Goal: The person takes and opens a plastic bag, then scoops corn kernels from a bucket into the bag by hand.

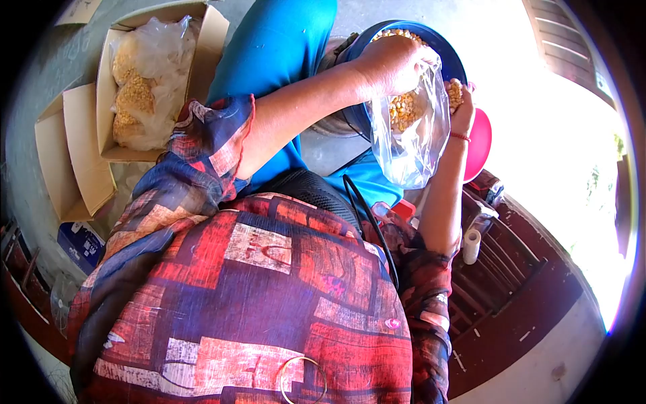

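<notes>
My left hand (397, 66) reaches over a blue bucket (452, 52), its fingers closed on the upper edge of a clear plastic bag (412, 155). The bag hangs down in front of the bucket. Yellow kernels (402, 111) show through and behind the plastic; whether they lie inside the bag I cannot tell. At the bucket's right side, my right hand (463, 108) is curled around a handful of kernels (455, 93), close beside the bag's edge. More kernels (398, 34) are visible in the bucket past my left hand.
On the left, an open cardboard box (214, 50) holds filled clear bags (134, 94). Its flaps (87, 141) spread outward, above a blue box (81, 246). A pink round object (479, 147) is beside my right wrist. A dark red slatted object (501, 266) stands lower right.
</notes>
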